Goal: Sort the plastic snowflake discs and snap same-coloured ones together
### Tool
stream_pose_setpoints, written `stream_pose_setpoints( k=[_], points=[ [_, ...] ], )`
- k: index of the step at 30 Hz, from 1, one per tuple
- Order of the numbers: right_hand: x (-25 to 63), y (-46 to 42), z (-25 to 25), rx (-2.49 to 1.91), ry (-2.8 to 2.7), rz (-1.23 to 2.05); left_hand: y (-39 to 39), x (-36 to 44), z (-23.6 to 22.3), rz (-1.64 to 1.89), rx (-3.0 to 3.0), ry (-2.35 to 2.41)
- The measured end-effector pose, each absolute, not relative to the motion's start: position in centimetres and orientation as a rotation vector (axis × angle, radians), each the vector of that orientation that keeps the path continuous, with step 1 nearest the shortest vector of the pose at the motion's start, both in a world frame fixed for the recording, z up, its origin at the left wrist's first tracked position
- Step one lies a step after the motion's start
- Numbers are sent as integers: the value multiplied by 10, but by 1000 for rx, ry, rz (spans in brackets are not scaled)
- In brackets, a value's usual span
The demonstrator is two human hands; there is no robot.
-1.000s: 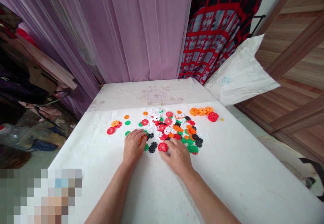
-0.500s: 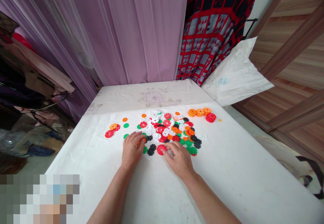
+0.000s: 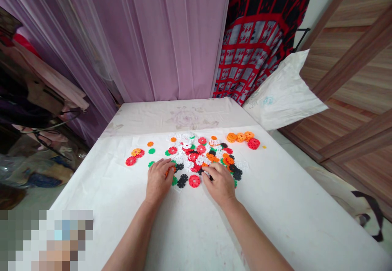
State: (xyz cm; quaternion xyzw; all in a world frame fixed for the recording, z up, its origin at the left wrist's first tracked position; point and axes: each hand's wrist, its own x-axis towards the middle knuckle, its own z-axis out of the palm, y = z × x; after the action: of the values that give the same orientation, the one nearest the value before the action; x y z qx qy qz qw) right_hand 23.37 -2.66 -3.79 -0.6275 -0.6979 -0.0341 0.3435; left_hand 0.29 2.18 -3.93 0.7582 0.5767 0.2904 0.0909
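Note:
A pile of plastic snowflake discs, red, white, green, black and orange, lies in front of me on the table. My left hand (image 3: 159,180) is at the pile's near left edge, its curled fingers closed around orange snowflake discs (image 3: 168,171), partly hidden. My right hand (image 3: 219,184) reaches into the near right side, with thumb and fingers closed on a black snowflake disc (image 3: 200,172), mostly covered by the hand. Between the hands, a red disc (image 3: 194,181) lies flat, beside overlapping black discs (image 3: 183,180).
Orange discs (image 3: 240,137) sit in stacks at the back right, next to a red stack (image 3: 253,143). Some loose discs (image 3: 131,161) lie on the left. A white bag (image 3: 284,95) stands past the table's right edge. Purple curtains (image 3: 171,38) hang behind the table.
My right hand has left the red disc on the table and shifted slightly up and right to a black disc. My left hand stays nearly in place with the orange discs.

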Motion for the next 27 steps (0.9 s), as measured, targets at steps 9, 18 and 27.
stream_pose_setpoints(
  k=[9, 18, 27],
  points=[
    [216, -5, -25, -1866, -1887, -102, 22, 4, -38, 845, 2258, 1729],
    [213, 3, -25, -1841, -1910, -37, 21, 4, -37, 832, 2270, 1722],
    [209, 10, -21, -1898, -1909, 51, 21, 4, -37, 814, 2285, 1729]
  ],
)
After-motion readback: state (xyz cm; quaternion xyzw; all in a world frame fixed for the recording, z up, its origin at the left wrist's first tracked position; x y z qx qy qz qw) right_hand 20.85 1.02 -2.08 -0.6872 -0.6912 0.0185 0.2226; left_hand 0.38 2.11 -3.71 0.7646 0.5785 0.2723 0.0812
